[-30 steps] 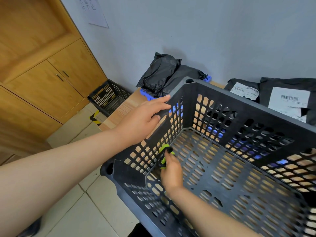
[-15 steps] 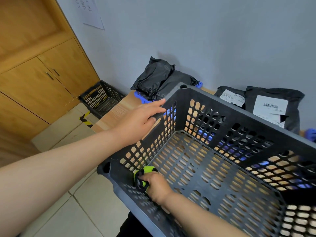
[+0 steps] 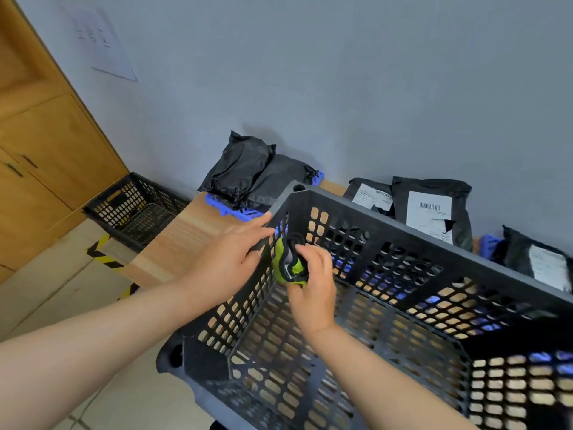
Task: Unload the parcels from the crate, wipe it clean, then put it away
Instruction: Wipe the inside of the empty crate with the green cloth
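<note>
The black perforated plastic crate stands tilted at the wooden bench's front left corner, with no parcels inside. The right hand reaches inside, fingers clenched round a wadded green-and-black cloth pressed to the left wall near the far corner. The left hand lies on that wall's outside, fingers straight. Black plastic mailer parcels line the bench's back edge. A second black crate sits on the floor by a wooden cabinet.

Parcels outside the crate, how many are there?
5 parcels: two piled left of the crate, two labelled behind its far wall, one far right. The crate may hide more.
</note>
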A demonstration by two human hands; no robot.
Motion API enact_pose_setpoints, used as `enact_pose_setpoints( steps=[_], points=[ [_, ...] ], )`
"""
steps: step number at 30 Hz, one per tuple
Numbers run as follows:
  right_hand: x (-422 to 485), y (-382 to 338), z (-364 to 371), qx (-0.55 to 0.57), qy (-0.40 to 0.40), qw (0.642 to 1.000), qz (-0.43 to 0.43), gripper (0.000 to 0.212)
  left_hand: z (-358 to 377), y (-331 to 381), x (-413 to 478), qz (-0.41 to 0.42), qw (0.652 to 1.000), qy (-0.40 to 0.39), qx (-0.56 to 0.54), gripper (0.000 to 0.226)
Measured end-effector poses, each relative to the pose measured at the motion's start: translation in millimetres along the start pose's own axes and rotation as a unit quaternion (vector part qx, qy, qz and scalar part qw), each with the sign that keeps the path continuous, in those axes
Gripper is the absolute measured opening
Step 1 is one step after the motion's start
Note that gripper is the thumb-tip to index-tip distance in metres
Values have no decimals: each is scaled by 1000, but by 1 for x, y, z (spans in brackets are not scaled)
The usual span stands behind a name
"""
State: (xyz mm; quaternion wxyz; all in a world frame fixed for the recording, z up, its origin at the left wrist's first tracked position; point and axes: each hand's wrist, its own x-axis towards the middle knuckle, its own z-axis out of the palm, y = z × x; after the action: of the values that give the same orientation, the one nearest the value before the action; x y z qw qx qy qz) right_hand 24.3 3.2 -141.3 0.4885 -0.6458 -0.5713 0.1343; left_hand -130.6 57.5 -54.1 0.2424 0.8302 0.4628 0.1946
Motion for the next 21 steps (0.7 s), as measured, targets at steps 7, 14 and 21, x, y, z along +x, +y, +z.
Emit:
enact_pose_setpoints(
  steps=[7,14,21],
  points=[
    [64,-15,6,-54,146,987,-51,66,-12,3,15,50,998,2,32,50],
    [78,-3,40,-137,143,980,-26,71,-23,-2,82,74,997,27,12,52],
    [59,31,65,-228,68,970,49,79,-8,-5,145,121,992,-20,-1,44]
  ],
)
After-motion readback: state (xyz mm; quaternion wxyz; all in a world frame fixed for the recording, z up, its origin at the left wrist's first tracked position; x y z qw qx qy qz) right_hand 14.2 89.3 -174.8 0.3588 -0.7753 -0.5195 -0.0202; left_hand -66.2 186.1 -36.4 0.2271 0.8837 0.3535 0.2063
